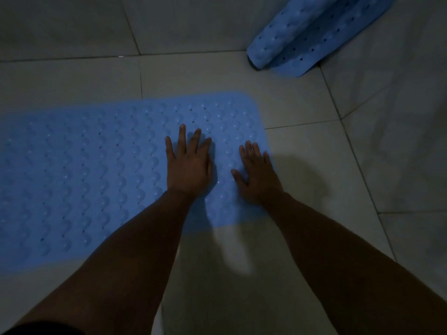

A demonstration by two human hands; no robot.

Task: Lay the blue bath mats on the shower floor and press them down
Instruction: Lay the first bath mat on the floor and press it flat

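Note:
A blue bath mat [92, 170] with raised bumps and small holes lies flat on the pale tiled floor [302, 112], running off the left edge of the view. My left hand [188, 165] rests palm down on its right part, fingers spread. Close to the mat's right edge, my right hand [256, 175] also lies flat on it with fingers apart. A second blue mat [307, 37], loosely rolled, leans in the far right corner with its lower end on the floor.
Grey tiled walls rise at the back [72, 25] and along the right side [399, 141]. Bare floor tiles lie between the flat mat and the rolled one, and in front of the mat near my arms.

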